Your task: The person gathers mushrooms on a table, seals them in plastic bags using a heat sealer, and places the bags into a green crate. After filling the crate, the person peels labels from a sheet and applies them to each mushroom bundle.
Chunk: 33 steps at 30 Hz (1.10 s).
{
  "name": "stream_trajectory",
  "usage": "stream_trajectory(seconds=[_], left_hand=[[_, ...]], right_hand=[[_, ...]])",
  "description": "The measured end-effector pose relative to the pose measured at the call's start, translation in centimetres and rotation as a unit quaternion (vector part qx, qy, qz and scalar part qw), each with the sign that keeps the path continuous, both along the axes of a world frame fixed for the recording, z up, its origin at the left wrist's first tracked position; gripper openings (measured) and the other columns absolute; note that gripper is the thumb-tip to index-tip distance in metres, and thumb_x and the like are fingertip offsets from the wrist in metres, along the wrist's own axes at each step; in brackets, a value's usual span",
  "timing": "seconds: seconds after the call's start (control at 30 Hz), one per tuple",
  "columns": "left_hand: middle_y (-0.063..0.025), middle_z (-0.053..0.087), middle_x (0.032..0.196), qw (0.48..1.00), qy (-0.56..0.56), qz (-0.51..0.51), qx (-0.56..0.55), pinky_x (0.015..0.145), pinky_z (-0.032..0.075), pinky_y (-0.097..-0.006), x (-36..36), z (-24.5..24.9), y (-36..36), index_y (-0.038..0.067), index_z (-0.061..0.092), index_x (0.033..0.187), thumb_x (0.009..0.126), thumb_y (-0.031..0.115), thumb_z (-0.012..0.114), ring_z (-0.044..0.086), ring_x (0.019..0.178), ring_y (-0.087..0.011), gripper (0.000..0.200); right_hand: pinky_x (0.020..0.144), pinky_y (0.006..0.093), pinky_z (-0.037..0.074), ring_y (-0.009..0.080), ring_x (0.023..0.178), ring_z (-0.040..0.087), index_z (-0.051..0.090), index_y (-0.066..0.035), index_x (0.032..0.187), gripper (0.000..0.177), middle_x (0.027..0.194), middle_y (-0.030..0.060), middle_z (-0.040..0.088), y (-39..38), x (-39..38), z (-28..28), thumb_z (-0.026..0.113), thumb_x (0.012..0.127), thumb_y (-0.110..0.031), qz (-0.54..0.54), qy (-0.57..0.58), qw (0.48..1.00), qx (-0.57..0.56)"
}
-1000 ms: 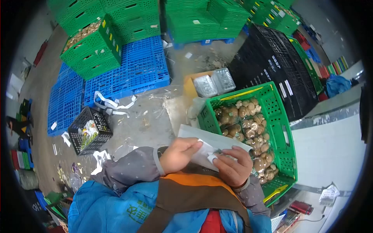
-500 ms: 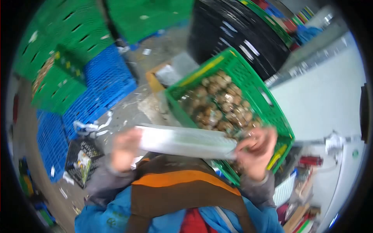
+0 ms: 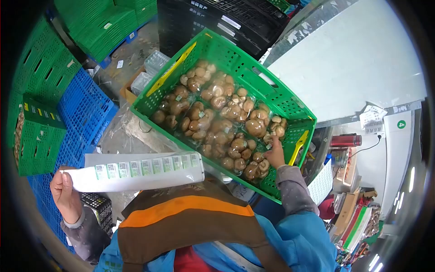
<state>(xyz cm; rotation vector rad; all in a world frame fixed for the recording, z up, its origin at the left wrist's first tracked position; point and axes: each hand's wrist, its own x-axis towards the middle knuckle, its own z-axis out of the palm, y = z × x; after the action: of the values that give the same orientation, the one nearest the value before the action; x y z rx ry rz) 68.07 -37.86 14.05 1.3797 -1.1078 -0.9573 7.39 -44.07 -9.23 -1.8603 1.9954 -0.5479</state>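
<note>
In the head view, my left hand (image 3: 67,194) pinches the left end of a white sheet of stickers (image 3: 149,181). A row of small green-and-white printed labels runs along it, and its right end lies by the crate's near wall. My right hand (image 3: 275,155) is inside the green crate (image 3: 253,61), fingers stretched onto a clear-wrapped mushroom pack (image 3: 258,167) at the right end. Beside its fingertips sits a small label (image 3: 268,146). Several wrapped packs of brown mushrooms (image 3: 222,131) fill the crate, some bearing a small sticker.
Stacked black crates (image 3: 190,27) stand behind the green one. A box with clear plastic trays (image 3: 156,62) is to its left. Blue pallets (image 3: 86,109) and green crates (image 3: 41,136) line the left. A white panel (image 3: 349,59) and a red flask (image 3: 345,140) are at right.
My right hand has left the sticker sheet and reached into the crate onto a mushroom pack. The left hand has moved left and down with the sheet, whose labels now show.
</note>
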Motion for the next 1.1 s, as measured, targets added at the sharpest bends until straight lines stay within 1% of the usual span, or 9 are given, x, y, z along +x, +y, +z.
stream_trajectory(seconds=[0.17, 0.3, 0.5, 0.57, 0.73, 0.87, 0.97, 1.03, 1.1], left_hand=[[-0.0032, 0.051, 0.076, 0.999, -0.017, 0.029, 0.004, 0.069, 0.033, -0.0254, -0.7, -0.2, 0.5, -0.002, 0.053, 0.078, 0.095, 0.020, 0.046, 0.043, 0.071, -0.0099, 0.029], [-0.0038, 0.052, 0.075, 0.999, -0.007, 0.032, 0.012, 0.068, 0.033, -0.0256, -1.4, 0.2, 0.9, -0.002, 0.054, 0.078, 0.095, 0.020, 0.046, 0.043, 0.071, -0.0097, 0.029], [-0.0028, 0.052, 0.071, 0.994, -0.080, 0.054, 0.044, 0.065, 0.033, -0.0249, -2.3, 1.8, 1.5, -0.002, 0.055, 0.076, 0.094, 0.022, 0.048, 0.044, 0.067, -0.0093, 0.031], [-0.0025, 0.053, 0.070, 0.992, -0.101, 0.051, 0.059, 0.063, 0.033, -0.0248, -2.5, 2.1, 1.7, -0.002, 0.056, 0.077, 0.094, 0.023, 0.049, 0.045, 0.066, -0.0089, 0.031], [-0.0031, 0.055, 0.071, 0.991, -0.107, 0.059, 0.053, 0.063, 0.034, -0.0241, -3.5, 2.2, 1.3, -0.003, 0.057, 0.077, 0.093, 0.025, 0.051, 0.047, 0.066, -0.0084, 0.032], [-0.0032, 0.058, 0.071, 0.992, -0.097, 0.059, 0.046, 0.060, 0.037, -0.0236, -5.5, 3.0, 0.3, -0.003, 0.058, 0.076, 0.093, 0.022, 0.051, 0.049, 0.065, -0.0081, 0.031], [-0.0026, 0.059, 0.070, 0.987, -0.136, 0.053, 0.073, 0.057, 0.037, -0.0241, -6.1, 2.8, 0.0, -0.003, 0.059, 0.076, 0.092, 0.017, 0.050, 0.050, 0.063, -0.0080, 0.026], [-0.0024, 0.058, 0.068, 0.987, -0.134, 0.045, 0.077, 0.056, 0.038, -0.0243, -8.3, 3.9, -1.0, -0.003, 0.060, 0.079, 0.090, 0.011, 0.050, 0.050, 0.063, -0.0073, 0.021], [-0.0026, 0.057, 0.065, 0.983, -0.176, 0.020, 0.048, 0.056, 0.039, -0.0233, -8.9, 3.8, -1.5, -0.003, 0.061, 0.082, 0.090, 0.009, 0.050, 0.050, 0.061, -0.0070, 0.018]], right_hand=[[0.065, 0.0418, 0.051, 0.0361, 0.081, 0.061, 0.044, -0.013, 0.124, 0.060, 0.111, 0.0204, 0.053, -2.2, 0.5, 3.0, 0.055, 0.069, 0.006, 0.013, 0.187, 0.981, -0.040], [0.062, 0.0378, 0.050, 0.0309, 0.067, 0.064, 0.052, -0.011, 0.117, 0.051, 0.071, 0.0109, 0.065, -8.6, -4.9, 2.5, 0.061, 0.069, 0.002, -0.175, -0.026, 0.974, -0.144], [0.064, 0.0388, 0.050, 0.0284, 0.071, 0.063, 0.055, -0.015, 0.115, 0.050, 0.078, 0.0093, 0.066, -10.6, -7.1, -0.7, 0.066, 0.069, 0.001, -0.088, 0.169, 0.981, -0.049], [0.064, 0.0368, 0.049, 0.0272, 0.072, 0.062, 0.054, -0.018, 0.117, 0.056, 0.083, 0.0102, 0.065, -11.1, -6.1, -0.7, 0.069, 0.067, 0.000, -0.126, 0.162, 0.964, -0.171], [0.065, 0.0337, 0.049, 0.0235, 0.069, 0.060, 0.070, -0.011, 0.083, 0.018, 0.081, 0.0086, 0.064, -15.9, -4.5, -2.6, 0.070, 0.068, -0.001, -0.055, -0.223, 0.972, -0.039], [0.064, 0.0289, 0.049, 0.0158, 0.070, 0.062, 0.067, -0.004, 0.094, 0.025, 0.084, 0.0088, 0.067, -17.3, -3.6, -3.5, 0.072, 0.069, -0.002, -0.147, -0.002, 0.988, -0.045], [0.065, 0.0286, 0.049, 0.0161, 0.068, 0.061, 0.065, -0.003, 0.098, 0.029, 0.081, 0.0067, 0.066, -17.8, 3.3, 2.1, 0.071, 0.070, -0.002, -0.050, -0.110, 0.979, -0.166], [0.065, 0.0277, 0.048, 0.0174, 0.071, 0.061, 0.064, -0.005, 0.099, 0.026, 0.087, 0.0065, 0.064, -16.4, 11.4, 8.9, 0.069, 0.073, -0.003, 0.009, -0.397, 0.916, -0.059], [0.068, 0.0267, 0.047, 0.0167, 0.073, 0.060, 0.063, -0.004, 0.102, 0.027, 0.088, 0.0043, 0.063, -12.7, 19.6, 16.9, 0.067, 0.075, -0.003, 0.157, -0.441, 0.883, 0.033]])
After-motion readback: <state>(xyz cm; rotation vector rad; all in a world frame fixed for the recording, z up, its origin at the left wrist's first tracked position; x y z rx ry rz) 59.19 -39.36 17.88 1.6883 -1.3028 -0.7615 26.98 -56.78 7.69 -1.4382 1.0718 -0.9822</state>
